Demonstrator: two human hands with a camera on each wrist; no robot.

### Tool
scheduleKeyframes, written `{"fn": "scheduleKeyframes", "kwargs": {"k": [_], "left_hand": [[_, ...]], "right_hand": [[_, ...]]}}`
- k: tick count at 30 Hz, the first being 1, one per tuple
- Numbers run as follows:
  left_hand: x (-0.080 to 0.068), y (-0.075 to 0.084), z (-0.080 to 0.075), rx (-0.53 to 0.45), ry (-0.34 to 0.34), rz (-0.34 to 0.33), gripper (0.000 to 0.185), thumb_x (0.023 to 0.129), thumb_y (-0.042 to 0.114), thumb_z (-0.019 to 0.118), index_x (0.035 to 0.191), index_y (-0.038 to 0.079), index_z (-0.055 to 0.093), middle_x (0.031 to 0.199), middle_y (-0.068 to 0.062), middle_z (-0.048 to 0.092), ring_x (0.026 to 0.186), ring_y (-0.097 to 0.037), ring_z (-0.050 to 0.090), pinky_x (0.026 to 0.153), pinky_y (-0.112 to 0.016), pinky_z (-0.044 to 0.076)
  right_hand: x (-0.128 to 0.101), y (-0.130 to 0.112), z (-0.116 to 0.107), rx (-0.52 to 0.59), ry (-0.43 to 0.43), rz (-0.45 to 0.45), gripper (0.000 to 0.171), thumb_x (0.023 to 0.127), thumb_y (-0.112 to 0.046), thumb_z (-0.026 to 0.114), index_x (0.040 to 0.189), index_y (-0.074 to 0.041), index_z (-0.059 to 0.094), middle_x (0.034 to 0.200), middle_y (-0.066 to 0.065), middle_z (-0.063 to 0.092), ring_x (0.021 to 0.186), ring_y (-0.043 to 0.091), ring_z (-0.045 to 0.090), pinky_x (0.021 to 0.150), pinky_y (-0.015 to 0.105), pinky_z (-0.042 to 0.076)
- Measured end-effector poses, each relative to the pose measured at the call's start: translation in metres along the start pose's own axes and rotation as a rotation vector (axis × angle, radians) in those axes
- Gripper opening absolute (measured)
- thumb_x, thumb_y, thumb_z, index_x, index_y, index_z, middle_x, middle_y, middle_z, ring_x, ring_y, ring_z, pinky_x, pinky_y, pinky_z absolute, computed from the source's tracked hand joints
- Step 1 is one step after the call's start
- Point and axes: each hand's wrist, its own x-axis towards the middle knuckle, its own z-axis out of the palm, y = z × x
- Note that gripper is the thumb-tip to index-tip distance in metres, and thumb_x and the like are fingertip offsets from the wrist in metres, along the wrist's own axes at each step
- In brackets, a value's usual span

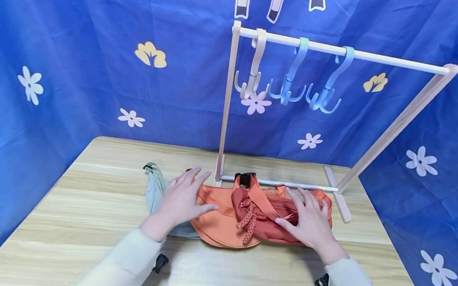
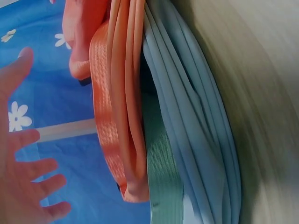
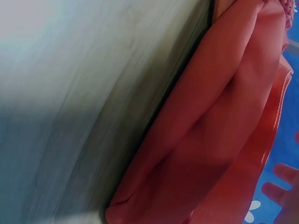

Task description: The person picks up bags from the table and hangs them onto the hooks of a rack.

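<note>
Three soft bags lie overlapping in a row on the wooden table. At the left is a light blue bag point(image 1: 154, 193) with a green strap point(image 2: 163, 172). An orange bag point(image 1: 216, 227) partly covers it, and a red bag point(image 1: 272, 232) with a knotted cord point(image 1: 249, 225) lies on top at the right. My left hand point(image 1: 182, 198) hovers above the blue and orange bags, fingers spread, holding nothing. Over the right end of the red bag is my right hand point(image 1: 310, 221), also spread; whether it touches the fabric I cannot tell. In the left wrist view the left hand point(image 2: 21, 172) stands apart from the bags.
Behind the bags stands a rack with a white top bar point(image 1: 394, 61) and wooden posts point(image 1: 397, 120). From the bar hang a beige hook point(image 1: 255, 67), a light blue hook point(image 1: 294, 71) and a blue hook point(image 1: 332, 81). Blue patterned cloth point(image 1: 175, 96) surrounds the table point(image 1: 80, 221).
</note>
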Motion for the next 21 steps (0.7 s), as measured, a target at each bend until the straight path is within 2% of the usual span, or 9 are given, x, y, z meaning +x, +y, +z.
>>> {"fn": "scheduleKeyframes", "kwargs": {"k": [6, 13, 21], "left_hand": [[0.007, 0.01, 0.007, -0.056, 0.015, 0.03, 0.092, 0.058, 0.074, 0.051, 0.132, 0.023, 0.033, 0.134, -0.009, 0.031, 0.12, -0.027, 0.029, 0.093, -0.05, 0.019], [0.017, 0.025, 0.012, -0.063, -0.016, 0.076, 0.091, 0.059, 0.074, 0.05, 0.132, 0.023, 0.032, 0.132, -0.008, 0.034, 0.119, -0.026, 0.03, 0.094, -0.046, 0.021], [0.028, 0.046, 0.022, -0.07, -0.047, 0.133, 0.088, 0.062, 0.071, 0.052, 0.13, 0.016, 0.038, 0.129, -0.006, 0.037, 0.117, -0.025, 0.032, 0.094, -0.04, 0.023]], "right_hand": [[-0.001, 0.004, 0.0, -0.01, 0.017, -0.025, 0.083, 0.064, -0.074, 0.045, 0.134, -0.035, 0.023, 0.132, 0.007, 0.032, 0.12, 0.025, 0.026, 0.086, 0.06, 0.014], [-0.001, 0.009, 0.0, -0.018, 0.023, -0.061, 0.083, 0.064, -0.072, 0.047, 0.131, -0.026, 0.034, 0.128, 0.008, 0.037, 0.116, 0.026, 0.032, 0.086, 0.058, 0.015], [-0.001, 0.016, -0.002, -0.006, 0.018, -0.109, 0.08, 0.065, -0.071, 0.048, 0.129, -0.023, 0.037, 0.124, 0.007, 0.041, 0.111, 0.026, 0.037, 0.086, 0.053, 0.017]]}}
